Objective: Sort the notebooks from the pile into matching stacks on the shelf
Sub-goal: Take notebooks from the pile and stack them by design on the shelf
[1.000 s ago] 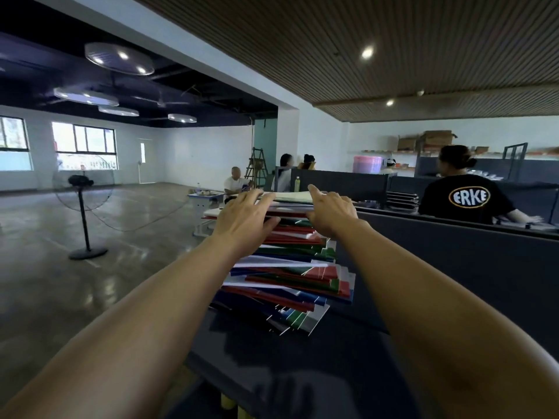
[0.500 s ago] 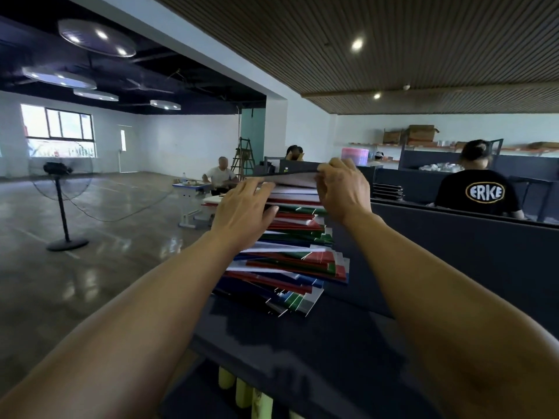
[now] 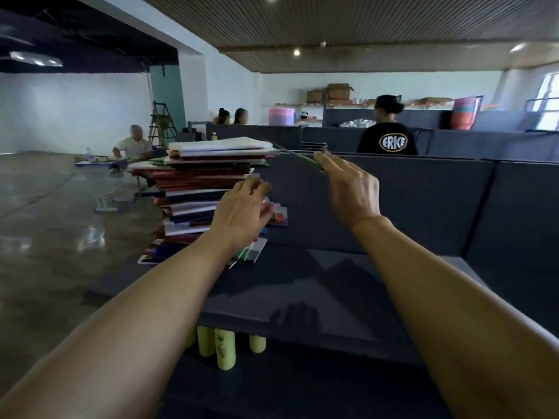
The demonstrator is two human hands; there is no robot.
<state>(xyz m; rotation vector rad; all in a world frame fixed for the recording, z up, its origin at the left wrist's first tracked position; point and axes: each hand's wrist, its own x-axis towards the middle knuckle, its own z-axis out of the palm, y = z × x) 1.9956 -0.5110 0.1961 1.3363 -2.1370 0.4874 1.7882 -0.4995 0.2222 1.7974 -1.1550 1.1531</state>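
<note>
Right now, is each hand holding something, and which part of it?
The right hand pinches a thin green notebook by its near edge. The left hand holds nothing; it rests against the side of the notebook pile.

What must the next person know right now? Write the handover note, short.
Right hand: grip pinches one thin green notebook, seen edge-on, lifted clear to the right of the pile.
Left hand: fingers loose against the side of the pile, holding nothing.
Pile stands tall and uneven on the dark shelf.
Done: one notebook off the pile.
Left: start matching stacks; none visible on the shelf.
</note>
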